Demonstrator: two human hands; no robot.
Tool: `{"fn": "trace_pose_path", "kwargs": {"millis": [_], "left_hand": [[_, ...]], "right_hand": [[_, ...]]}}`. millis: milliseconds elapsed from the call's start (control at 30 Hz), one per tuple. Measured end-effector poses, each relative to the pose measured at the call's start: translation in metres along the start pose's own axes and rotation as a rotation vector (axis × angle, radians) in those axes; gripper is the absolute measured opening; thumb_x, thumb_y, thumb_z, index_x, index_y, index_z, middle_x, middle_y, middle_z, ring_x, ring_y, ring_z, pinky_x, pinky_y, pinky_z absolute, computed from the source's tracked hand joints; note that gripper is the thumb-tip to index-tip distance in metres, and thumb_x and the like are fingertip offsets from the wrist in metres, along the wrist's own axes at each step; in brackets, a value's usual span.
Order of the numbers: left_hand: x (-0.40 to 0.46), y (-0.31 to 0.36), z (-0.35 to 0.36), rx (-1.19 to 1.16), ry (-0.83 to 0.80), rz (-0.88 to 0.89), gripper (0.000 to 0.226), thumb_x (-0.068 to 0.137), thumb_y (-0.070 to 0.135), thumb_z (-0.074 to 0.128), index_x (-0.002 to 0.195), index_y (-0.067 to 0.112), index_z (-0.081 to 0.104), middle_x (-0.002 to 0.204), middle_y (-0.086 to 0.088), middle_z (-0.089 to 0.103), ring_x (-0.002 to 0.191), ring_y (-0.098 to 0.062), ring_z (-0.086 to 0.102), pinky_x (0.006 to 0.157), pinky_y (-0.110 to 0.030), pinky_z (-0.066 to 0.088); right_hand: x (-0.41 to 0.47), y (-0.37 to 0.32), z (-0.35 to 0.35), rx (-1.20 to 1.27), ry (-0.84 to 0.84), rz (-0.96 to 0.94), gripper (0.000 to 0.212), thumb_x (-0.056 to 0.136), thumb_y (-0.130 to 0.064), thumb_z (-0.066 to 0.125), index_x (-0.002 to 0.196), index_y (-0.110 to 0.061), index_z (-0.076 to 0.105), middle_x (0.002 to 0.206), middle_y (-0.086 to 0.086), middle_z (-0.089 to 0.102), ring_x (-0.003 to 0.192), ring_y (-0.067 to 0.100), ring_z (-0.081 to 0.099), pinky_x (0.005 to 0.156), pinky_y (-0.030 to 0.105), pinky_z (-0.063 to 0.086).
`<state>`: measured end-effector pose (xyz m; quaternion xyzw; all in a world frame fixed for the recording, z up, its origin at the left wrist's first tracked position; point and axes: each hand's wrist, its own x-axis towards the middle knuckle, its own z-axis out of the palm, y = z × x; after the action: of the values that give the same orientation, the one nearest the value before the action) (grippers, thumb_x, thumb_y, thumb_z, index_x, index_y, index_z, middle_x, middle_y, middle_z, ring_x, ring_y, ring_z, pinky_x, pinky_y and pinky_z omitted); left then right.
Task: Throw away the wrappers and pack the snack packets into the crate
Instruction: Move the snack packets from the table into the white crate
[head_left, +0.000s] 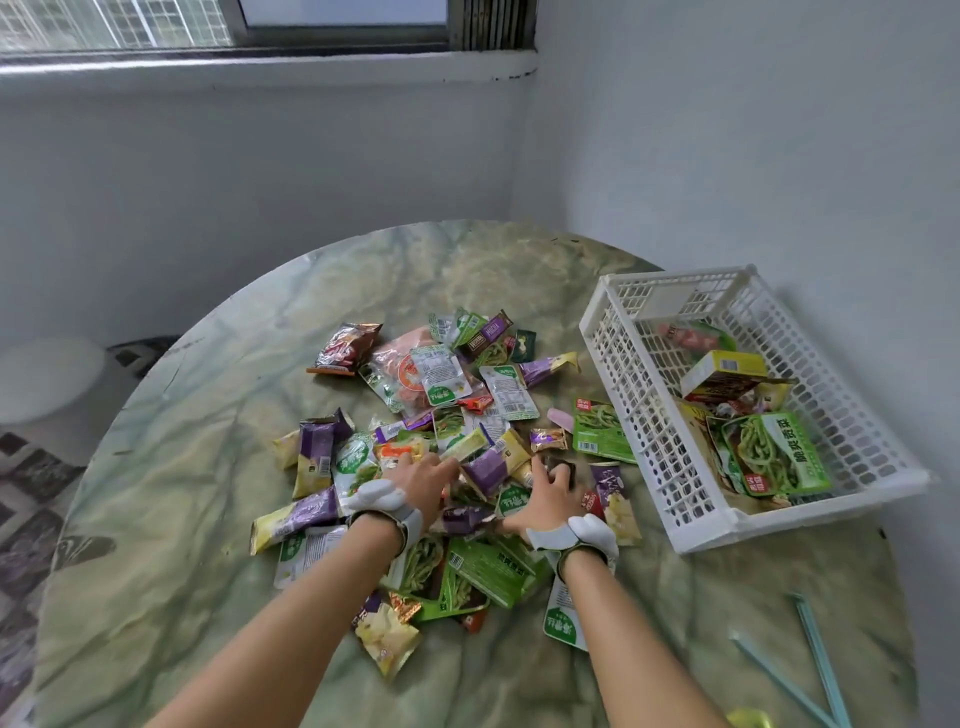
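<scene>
Bare forearms reach into the snack packets (457, 467) left of the white crate (623, 374): left hand (423, 480) spread flat, empty; right hand (550, 493) pinching a small dark packet (563, 467). Light, slick foil; best pinched at edges.

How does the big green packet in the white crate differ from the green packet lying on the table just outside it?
The green packet in the crate looks larger and rests on other packets; the green packet on the table looks smaller and lies against the outside of the crate. The crate one shows big white lettering on its right side; the table one shows a red label and a barcode. Both are green and picture green vegetable strips.
</scene>
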<state>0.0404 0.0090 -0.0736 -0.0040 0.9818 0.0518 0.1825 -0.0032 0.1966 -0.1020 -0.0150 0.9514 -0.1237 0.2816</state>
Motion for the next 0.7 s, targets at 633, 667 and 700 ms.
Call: {"fn": "trace_pose_path", "kwargs": {"millis": [633, 667, 700], "left_hand": [[0.027, 0.032, -0.060, -0.735, 0.538, -0.324, 0.020, 0.064, 0.010, 0.086, 0.067, 0.026, 0.075, 0.081, 0.001, 0.073, 0.074, -0.015, 0.062, 0.069, -0.023, 0.047], [0.027, 0.041, -0.071, -0.759, 0.570, -0.302, 0.016, 0.066, 0.009, 0.085, 0.070, 0.022, 0.077, 0.082, 0.002, 0.073, 0.076, -0.016, 0.063, 0.072, -0.024, 0.048], [0.030, 0.059, -0.084, -0.772, 0.595, -0.268, 0.013, 0.067, 0.009, 0.084, 0.073, 0.019, 0.078, 0.083, 0.004, 0.071, 0.078, -0.014, 0.062, 0.072, -0.023, 0.046]], "right_hand": [[-0.028, 0.077, -0.072, 0.668, 0.556, -0.202, 0.039, 0.061, -0.017, 0.079, 0.099, -0.020, 0.068, 0.094, -0.003, 0.054, 0.081, 0.017, 0.056, 0.068, 0.024, 0.042], [-0.032, 0.078, -0.082, 0.711, 0.557, -0.210, 0.039, 0.062, -0.017, 0.079, 0.099, -0.023, 0.067, 0.096, -0.002, 0.055, 0.083, 0.016, 0.056, 0.069, 0.023, 0.042], [-0.036, 0.087, -0.095, 0.764, 0.576, -0.210, 0.039, 0.063, -0.016, 0.078, 0.098, -0.025, 0.065, 0.098, -0.002, 0.056, 0.084, 0.015, 0.056, 0.070, 0.022, 0.042]]}}
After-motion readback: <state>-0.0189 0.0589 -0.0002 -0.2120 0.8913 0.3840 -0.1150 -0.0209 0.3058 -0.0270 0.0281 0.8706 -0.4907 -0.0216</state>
